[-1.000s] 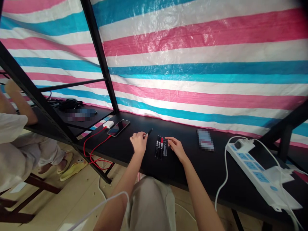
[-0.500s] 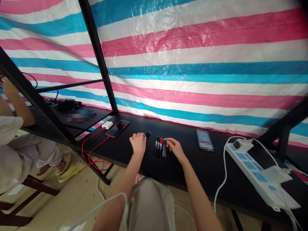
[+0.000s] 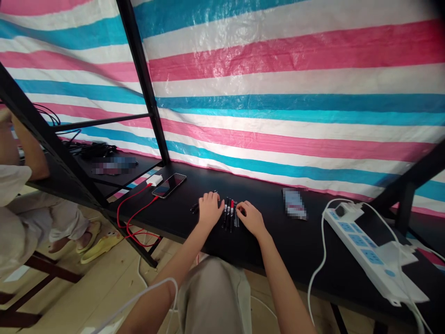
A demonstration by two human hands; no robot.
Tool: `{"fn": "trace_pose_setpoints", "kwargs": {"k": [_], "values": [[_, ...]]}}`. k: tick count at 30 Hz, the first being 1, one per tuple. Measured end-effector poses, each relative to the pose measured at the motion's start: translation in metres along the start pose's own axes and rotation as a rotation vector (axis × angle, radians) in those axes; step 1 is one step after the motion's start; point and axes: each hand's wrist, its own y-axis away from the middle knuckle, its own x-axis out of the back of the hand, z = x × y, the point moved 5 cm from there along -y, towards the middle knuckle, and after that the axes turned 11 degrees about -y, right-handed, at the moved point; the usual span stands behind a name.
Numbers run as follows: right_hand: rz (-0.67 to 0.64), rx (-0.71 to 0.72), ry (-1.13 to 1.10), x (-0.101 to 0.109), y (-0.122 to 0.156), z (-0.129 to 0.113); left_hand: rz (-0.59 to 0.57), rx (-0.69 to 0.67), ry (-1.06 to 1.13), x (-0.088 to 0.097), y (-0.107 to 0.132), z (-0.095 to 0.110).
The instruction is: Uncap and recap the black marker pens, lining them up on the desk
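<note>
Several black pens, one with a red cap, lie side by side in a row (image 3: pixel 230 211) on the black desk (image 3: pixel 278 241). My left hand (image 3: pixel 209 209) lies palm down just left of the row, fingers stretched toward it. It covers a separate black pen (image 3: pixel 193 208), whose end sticks out on the hand's left. My right hand (image 3: pixel 250 216) rests at the right side of the row. Its fingers are bent, with the tips against the outermost pens, gripping nothing.
A phone (image 3: pixel 168 184) on a red cable (image 3: pixel 134 215) and a white charger (image 3: pixel 155 180) lie at the left. A blurred small packet (image 3: pixel 295 203) and a white power strip (image 3: pixel 368 248) are at the right. Behind the desk hangs a striped tarp (image 3: pixel 278 93). Another person (image 3: pixel 21 204) sits at the far left.
My left hand has moved right to the pen row, flattened, and laid its pen down under the palm. My right hand's fingers have curled in against the row.
</note>
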Motion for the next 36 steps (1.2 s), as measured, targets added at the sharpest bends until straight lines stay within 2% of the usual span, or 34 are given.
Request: {"fn": "trace_pose_setpoints", "kwargs": {"k": [5,11,13,18,20,22,26,29,32,36], "values": [[0.0,0.027,0.07,-0.003,0.0,0.001,-0.061,-0.109,0.055,-0.008,0.003,0.007],[0.061,-0.018,0.17,0.001,0.001,0.007,-0.152,-0.063,0.074,-0.021,0.003,0.0],[0.123,-0.102,0.232,0.007,0.002,0.014,-0.171,-0.052,0.069,-0.022,0.003,-0.002],[0.264,-0.445,0.474,0.025,0.01,0.031,-0.189,-0.072,0.089,-0.023,0.003,-0.003],[0.285,-0.51,0.523,0.028,0.013,0.033,-0.171,-0.089,0.095,-0.021,0.003,-0.002],[0.287,-0.489,0.521,0.028,0.012,0.032,-0.15,-0.092,0.101,-0.018,0.003,-0.002],[0.261,-0.355,0.47,0.025,0.01,0.03,-0.126,-0.079,0.136,-0.012,0.002,-0.002],[0.303,-0.303,0.52,0.026,0.011,0.027,-0.096,-0.081,0.156,-0.008,0.0,-0.003],[0.374,-0.334,0.601,0.029,0.014,0.026,-0.062,-0.091,0.166,-0.006,-0.001,-0.002],[0.365,-0.442,0.631,0.026,0.015,0.031,-0.031,-0.111,0.183,-0.005,-0.001,-0.001]]}}
